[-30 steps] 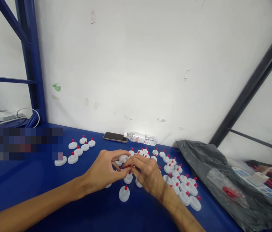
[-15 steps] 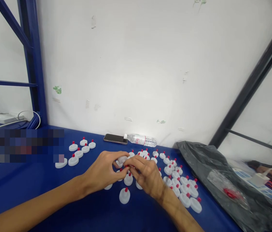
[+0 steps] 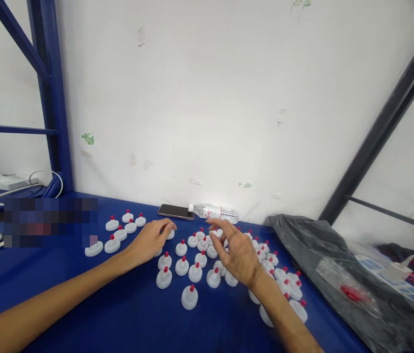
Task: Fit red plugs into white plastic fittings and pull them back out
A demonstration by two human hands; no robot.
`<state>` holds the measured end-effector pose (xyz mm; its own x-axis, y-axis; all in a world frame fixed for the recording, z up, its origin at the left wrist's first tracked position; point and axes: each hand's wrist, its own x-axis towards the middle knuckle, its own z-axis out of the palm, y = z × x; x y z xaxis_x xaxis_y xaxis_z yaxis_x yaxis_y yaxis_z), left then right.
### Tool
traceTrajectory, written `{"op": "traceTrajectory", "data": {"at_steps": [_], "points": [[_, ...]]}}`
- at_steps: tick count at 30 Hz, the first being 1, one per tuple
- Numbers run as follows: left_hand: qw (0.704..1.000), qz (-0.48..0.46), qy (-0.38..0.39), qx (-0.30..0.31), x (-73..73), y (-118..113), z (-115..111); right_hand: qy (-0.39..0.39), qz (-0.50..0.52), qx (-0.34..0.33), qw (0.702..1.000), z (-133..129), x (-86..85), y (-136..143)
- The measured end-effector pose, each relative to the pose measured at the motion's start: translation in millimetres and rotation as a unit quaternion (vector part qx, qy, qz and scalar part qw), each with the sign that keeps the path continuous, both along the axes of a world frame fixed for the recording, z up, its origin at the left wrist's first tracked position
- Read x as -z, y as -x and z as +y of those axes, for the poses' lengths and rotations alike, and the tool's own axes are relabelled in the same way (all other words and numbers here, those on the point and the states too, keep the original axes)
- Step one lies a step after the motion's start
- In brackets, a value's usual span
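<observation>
My left hand (image 3: 152, 239) is left of centre, its fingertips pinched at a white cap (image 3: 170, 234) whose tip they hide. Over the right-hand group of caps, my right hand (image 3: 238, 250) hangs with its fingers apart and nothing in them. Several white round caps with red tips stand between and below the hands, among them a front one (image 3: 189, 298). More crowd together at the right, such as this cap (image 3: 298, 311). A smaller group, with a cap (image 3: 112, 244) in it, stands left of my left hand.
A black phone (image 3: 176, 211) and a clear bottle (image 3: 216, 213) lie by the wall on the blue table (image 3: 133, 314). At the right are a dark plastic sheet (image 3: 313, 245), a clear bag with red pieces (image 3: 352, 294) and a white adapter with cables (image 3: 394, 273).
My hands, together at the centre before, have parted. The left moved left with a cap at its fingertips; the right moved right and opened. More caps between them now show.
</observation>
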<state>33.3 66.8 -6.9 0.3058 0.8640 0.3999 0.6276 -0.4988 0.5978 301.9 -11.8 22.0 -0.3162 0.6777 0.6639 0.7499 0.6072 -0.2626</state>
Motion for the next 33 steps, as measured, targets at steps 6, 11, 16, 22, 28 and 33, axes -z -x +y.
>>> {"op": "traceTrajectory", "data": {"at_steps": [6,11,16,22,28,33], "points": [[1.0,0.018,0.013,0.012,12.7,-3,0,0.013,0.023,0.047,0.999,3,-9.6,-19],[0.999,0.028,0.015,0.018,15.1,-7,-5,0.057,0.123,0.175,0.975,17,-20.4,-74],[0.999,0.027,0.02,0.02,15.7,-9,-5,0.13,0.2,0.217,0.947,26,-10.9,-141],[0.999,0.02,0.02,0.025,16.6,-9,-4,0.213,0.313,0.197,0.904,35,11.4,-168],[0.999,0.015,0.019,0.029,18.5,-8,-4,0.267,0.382,0.128,0.875,45,16.8,-142],[0.999,0.022,0.019,0.034,21.3,-8,-5,0.278,0.38,0.078,0.879,48,16.5,-123]]}}
